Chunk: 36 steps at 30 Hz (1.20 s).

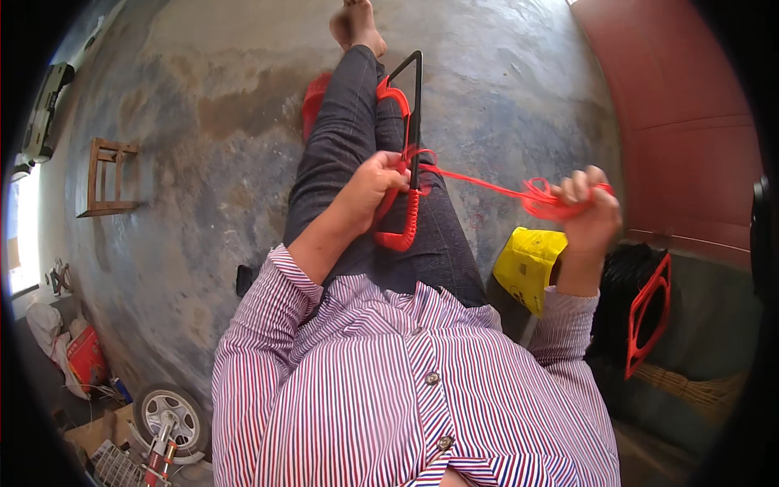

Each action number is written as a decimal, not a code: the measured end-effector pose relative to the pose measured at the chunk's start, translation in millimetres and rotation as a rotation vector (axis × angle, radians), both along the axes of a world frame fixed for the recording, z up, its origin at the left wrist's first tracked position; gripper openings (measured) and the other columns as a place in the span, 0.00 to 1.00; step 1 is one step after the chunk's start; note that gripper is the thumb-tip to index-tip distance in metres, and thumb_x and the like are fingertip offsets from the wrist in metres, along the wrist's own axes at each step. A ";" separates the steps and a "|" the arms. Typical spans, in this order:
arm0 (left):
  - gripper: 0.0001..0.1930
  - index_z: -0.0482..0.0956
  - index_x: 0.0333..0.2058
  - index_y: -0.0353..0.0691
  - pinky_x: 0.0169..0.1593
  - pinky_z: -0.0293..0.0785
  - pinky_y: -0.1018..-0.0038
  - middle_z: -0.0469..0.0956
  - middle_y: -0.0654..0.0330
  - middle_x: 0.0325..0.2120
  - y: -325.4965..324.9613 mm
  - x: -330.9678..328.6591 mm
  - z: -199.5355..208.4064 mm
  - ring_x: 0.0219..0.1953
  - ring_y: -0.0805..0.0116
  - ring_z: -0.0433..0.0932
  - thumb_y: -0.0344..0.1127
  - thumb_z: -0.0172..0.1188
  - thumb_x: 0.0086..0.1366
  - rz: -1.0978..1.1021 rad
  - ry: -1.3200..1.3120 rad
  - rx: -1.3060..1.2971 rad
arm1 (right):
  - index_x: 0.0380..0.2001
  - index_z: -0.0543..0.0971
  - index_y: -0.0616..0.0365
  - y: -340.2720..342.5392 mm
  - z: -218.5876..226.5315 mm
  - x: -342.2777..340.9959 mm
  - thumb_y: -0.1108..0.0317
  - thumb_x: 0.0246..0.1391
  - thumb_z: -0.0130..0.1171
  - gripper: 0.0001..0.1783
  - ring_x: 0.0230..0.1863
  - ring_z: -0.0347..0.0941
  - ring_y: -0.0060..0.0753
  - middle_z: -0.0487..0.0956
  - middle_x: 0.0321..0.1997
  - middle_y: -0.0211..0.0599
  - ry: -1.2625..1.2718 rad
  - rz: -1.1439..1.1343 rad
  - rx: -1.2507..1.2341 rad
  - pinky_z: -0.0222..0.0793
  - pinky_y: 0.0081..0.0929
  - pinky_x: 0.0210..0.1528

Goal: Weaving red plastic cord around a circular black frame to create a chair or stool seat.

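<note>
A black frame (417, 101) with rounded corners lies over my legs, and red cord is wound closely round its near corner. My left hand (375, 188) is closed on the frame's side, fingers pinching where the cord loops round the bar. From there a stretch of red cord (479, 183) runs taut to the right. A looped bundle of that cord sits in my right hand (591, 215), which is raised out to the side with its fingers curled round it. Another red-wrapped part (393, 96) shows at the frame's far left.
A yellow bag (531, 264) stands below my right forearm, beside a black coil (621, 304) and a red-edged frame (641, 316). Red panels (690, 122) rise at the far right. Leftward are a small wooden stool (109, 178) and a wheel (170, 414).
</note>
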<state>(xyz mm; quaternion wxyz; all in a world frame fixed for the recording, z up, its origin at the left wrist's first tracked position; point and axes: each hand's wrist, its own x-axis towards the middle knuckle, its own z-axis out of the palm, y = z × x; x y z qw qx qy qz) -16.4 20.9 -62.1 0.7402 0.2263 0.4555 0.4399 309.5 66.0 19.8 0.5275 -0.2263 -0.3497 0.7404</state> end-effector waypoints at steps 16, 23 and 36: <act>0.24 0.65 0.51 0.33 0.49 0.64 0.81 0.68 0.64 0.37 -13.6 16.2 -4.7 0.39 0.76 0.67 0.23 0.47 0.51 0.072 -0.044 0.021 | 0.37 0.74 0.56 -25.1 -54.8 -134.5 0.73 0.58 0.55 0.04 0.20 0.59 0.10 0.69 0.22 0.22 -0.900 0.160 0.229 0.57 0.13 0.23; 0.24 0.64 0.52 0.35 0.49 0.65 0.83 0.67 0.67 0.37 -1.3 25.0 -12.1 0.38 0.80 0.67 0.23 0.46 0.52 0.005 -0.041 0.034 | 0.37 0.73 0.58 -19.2 -13.8 -119.2 0.69 0.62 0.52 0.05 0.20 0.59 0.10 0.67 0.23 0.20 -0.685 0.087 -0.027 0.57 0.13 0.22; 0.21 0.67 0.49 0.35 0.44 0.63 0.82 0.67 0.66 0.34 -8.4 16.5 -15.7 0.35 0.77 0.66 0.26 0.48 0.54 0.065 -0.035 0.023 | 0.35 0.71 0.58 -36.4 29.2 -113.8 0.80 0.43 0.50 0.12 0.20 0.59 0.13 0.69 0.24 0.24 -0.306 0.141 -0.184 0.55 0.14 0.22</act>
